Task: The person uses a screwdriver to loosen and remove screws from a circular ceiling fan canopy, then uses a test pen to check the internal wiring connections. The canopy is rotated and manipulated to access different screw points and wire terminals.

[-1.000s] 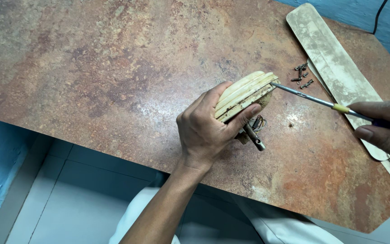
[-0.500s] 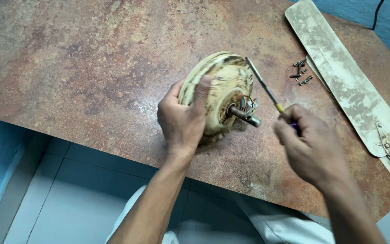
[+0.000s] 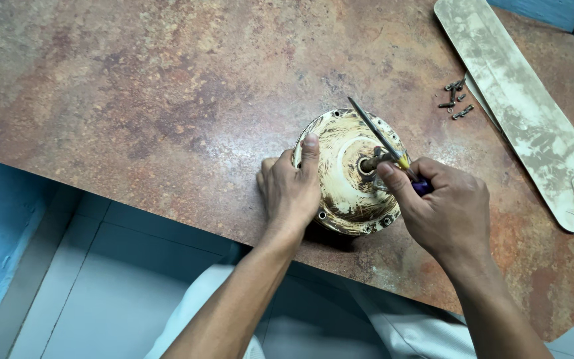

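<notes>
On a mottled rust-brown table [image 3: 134,100], a person is working over a round, grimy cream-coloured fan motor housing [image 3: 347,193] that is lying flat near the table's front edge, its short metal shaft [image 3: 369,163] pointing up from the centre. The left hand [image 3: 290,189] is resting against the housing's left side, fingers loosely curled around the rim and the thumb stretched out flat across the top face, steadying it rather than gripping it tight. The right hand [image 3: 443,213] is closing firmly around the dark handle of a screwdriver [image 3: 383,143], thumb and forefinger pinching it near the yellow collar, while the thin metal blade is slanting up and to the left across the top of the housing, passing just beside the shaft; whether the blade is touching the housing cannot be told. Small screw holes are showing around the housing's lower rim. To the upper right, well apart from the hands, a little cluster of dark screws [image 3: 455,100] is lying loose on the table, just beside a long, dirty pale fan blade [image 3: 519,113] that is running diagonally toward the right edge. Below the table, the person's light-coloured trousers [image 3: 380,332] are showing above a pale tiled floor [image 3: 101,279].
</notes>
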